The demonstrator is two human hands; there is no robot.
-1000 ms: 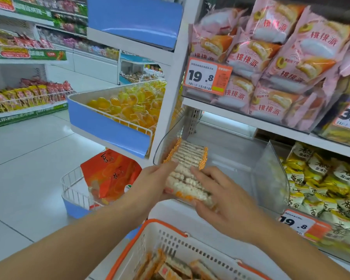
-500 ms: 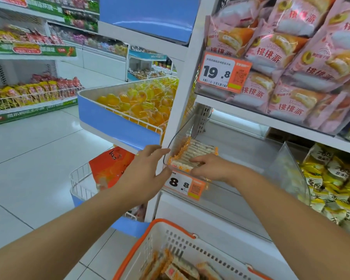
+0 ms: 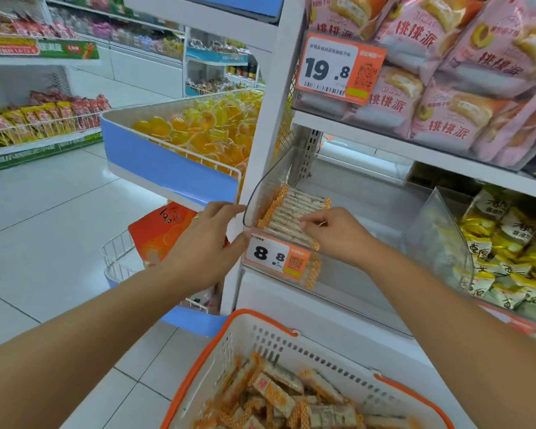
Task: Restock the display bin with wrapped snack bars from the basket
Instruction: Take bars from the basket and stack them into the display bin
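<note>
My right hand (image 3: pixel 338 232) reaches over the front lip of the display bin (image 3: pixel 262 193), fingertips resting on the row of wrapped snack bars (image 3: pixel 294 212); whether they pinch a wrapper or only press, I cannot tell. My left hand (image 3: pixel 209 239) lies loosely spread against the bin's clear left wall, thumb near the price tag (image 3: pixel 277 258).

A second ago both hands carried this stack in the air before the shelf; half a second ago it was just going in. Now it lies flat in the bin's front-left corner, so one batch is in place (I judge the job only begun).

Most of the bin to the right and behind the row is bare, as far as the clear divider (image 3: pixel 437 239). The shelf (image 3: pixel 384 144) overhead sits low, so entry is from the front. The basket (image 3: pixel 291 342) below holds many more bars.
</note>
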